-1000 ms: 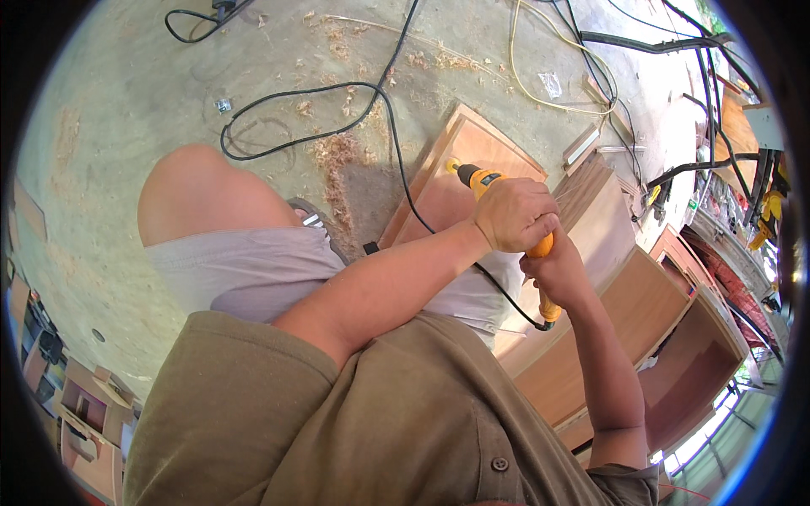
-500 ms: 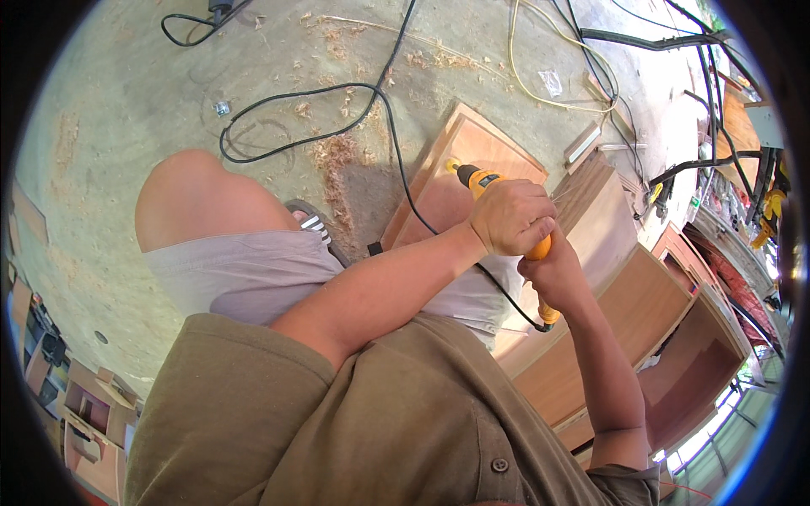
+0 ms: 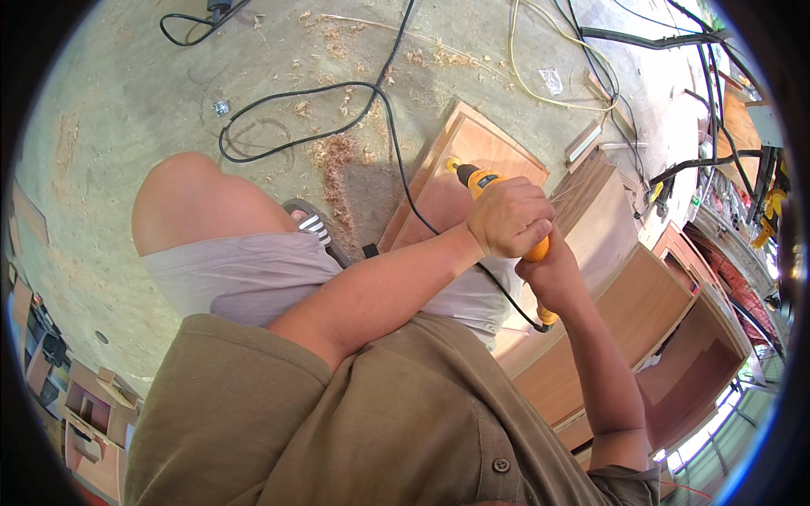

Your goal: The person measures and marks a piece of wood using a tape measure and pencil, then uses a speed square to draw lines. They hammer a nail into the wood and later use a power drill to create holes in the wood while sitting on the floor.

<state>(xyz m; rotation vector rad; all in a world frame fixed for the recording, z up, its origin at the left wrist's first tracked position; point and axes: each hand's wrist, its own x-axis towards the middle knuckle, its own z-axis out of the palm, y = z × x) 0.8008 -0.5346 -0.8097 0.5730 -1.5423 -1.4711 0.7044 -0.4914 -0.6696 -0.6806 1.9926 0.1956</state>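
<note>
A yellow corded power drill (image 3: 483,180) is in both my hands, its black chuck towards a light-brown wooden panel (image 3: 502,150). The round yellow bit (image 3: 453,163) on its end meets the panel's face near the left edge; how deep it sits I cannot tell. My left hand (image 3: 510,218) is closed over the top and back of the drill body. Behind and below it, my right hand (image 3: 550,271) wraps the handle, whose yellow lower end shows beneath the fist. A black power cord (image 3: 396,152) leaves the handle and crosses under my left forearm.
A wooden cabinet carcass (image 3: 634,314) stands on the right. The cord loops over the concrete floor, among wood shavings (image 3: 337,160). A pale yellow cable (image 3: 515,59) and a black metal frame (image 3: 650,40) are at the upper right. Small wooden boxes (image 3: 94,409) sit at the lower left.
Hardly anything differs. My hands and the drill have shifted very slightly to the left, with the bit still on the same spot of the panel.
</note>
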